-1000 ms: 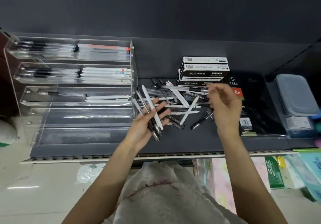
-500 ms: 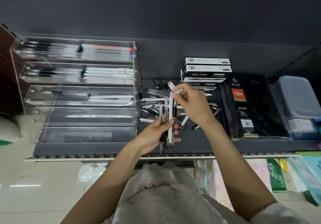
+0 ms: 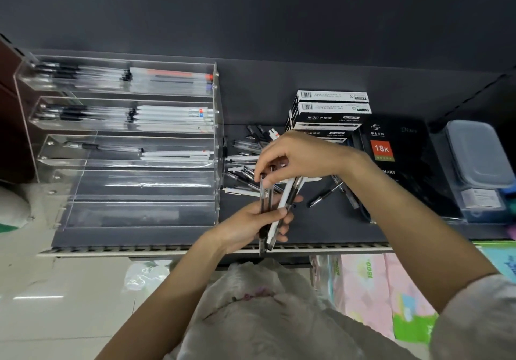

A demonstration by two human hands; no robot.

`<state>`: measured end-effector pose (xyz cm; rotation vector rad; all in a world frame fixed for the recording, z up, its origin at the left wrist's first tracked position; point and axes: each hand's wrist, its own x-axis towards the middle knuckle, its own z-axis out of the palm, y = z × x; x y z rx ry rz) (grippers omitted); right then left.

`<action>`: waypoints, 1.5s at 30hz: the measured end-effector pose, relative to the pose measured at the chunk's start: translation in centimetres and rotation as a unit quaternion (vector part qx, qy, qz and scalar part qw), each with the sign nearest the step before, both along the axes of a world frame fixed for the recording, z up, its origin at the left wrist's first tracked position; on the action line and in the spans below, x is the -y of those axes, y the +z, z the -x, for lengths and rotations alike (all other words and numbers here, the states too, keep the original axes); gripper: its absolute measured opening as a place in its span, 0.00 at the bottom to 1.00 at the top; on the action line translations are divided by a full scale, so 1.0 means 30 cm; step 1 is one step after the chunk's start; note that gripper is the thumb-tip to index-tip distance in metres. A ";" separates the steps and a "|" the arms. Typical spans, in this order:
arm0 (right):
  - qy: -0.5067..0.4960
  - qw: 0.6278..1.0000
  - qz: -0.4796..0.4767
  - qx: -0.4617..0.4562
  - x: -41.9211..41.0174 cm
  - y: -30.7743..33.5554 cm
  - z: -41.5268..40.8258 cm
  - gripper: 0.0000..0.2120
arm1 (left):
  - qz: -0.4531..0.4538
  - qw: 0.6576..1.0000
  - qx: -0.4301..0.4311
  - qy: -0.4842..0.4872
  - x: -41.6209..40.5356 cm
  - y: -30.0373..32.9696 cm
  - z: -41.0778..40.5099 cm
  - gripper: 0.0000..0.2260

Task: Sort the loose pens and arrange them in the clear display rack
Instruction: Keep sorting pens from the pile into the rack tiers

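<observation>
Dark shelf [image 3: 156, 238], slatted front lip, carries everything.

Clear display rack [image 3: 125, 147] on shelf's left side, stepped tiers rising toward the back. Upper three tiers hold pens lying flat, long axes running left-right; top two tiers well filled, third tier only a few. Lower two tiers look bare.

Black diary [image 3: 396, 161], orange "18K" label, lies right of centre. Stack of pen boxes [image 3: 329, 114] behind the hands, against the diary's left edge. Grey lidded box [image 3: 480, 158] at far right.

Loose pens [image 3: 243, 161] heaped on shelf between rack and diary, crossing at mixed angles; a few more [image 3: 332, 190] lie under the right wrist.

Left hand [image 3: 251, 225], palm up, fingers curled around a bundle of pens [image 3: 275, 214]. Bundle's long axis near upright in view, leaning slightly right at top; lower ends reach past the shelf lip toward the person. One white barrel, the rest dark or clear.

Right hand [image 3: 301, 158] above it, fingertips pinching the bundle's upper ends.
</observation>
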<state>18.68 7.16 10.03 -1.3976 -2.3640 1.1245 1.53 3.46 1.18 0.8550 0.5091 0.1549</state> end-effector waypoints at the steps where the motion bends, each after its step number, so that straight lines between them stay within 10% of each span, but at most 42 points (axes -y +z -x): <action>1: 0.002 1.000 0.011 -0.015 -0.001 0.010 0.002 0.08 | -0.012 1.000 -0.007 0.000 0.005 -0.002 -0.003 0.14; 15: -0.296 0.928 -0.058 -0.221 0.123 0.087 -0.239 0.05 | -0.113 0.988 -0.105 0.013 -0.011 -0.050 -0.018 0.12; 20: -0.525 0.743 -0.194 -0.366 0.225 -0.060 -0.127 0.06 | 0.044 0.957 0.010 0.286 -0.021 -0.020 -0.066 0.08; 27: -0.673 0.537 -0.084 -0.502 0.280 -0.287 0.139 0.04 | 0.036 0.924 0.024 0.381 -0.042 0.032 -0.157 0.09; 45: -0.693 0.568 -0.049 -0.442 0.326 -0.330 0.226 0.03 | -0.041 0.910 -0.070 0.406 0.047 0.007 -0.159 0.09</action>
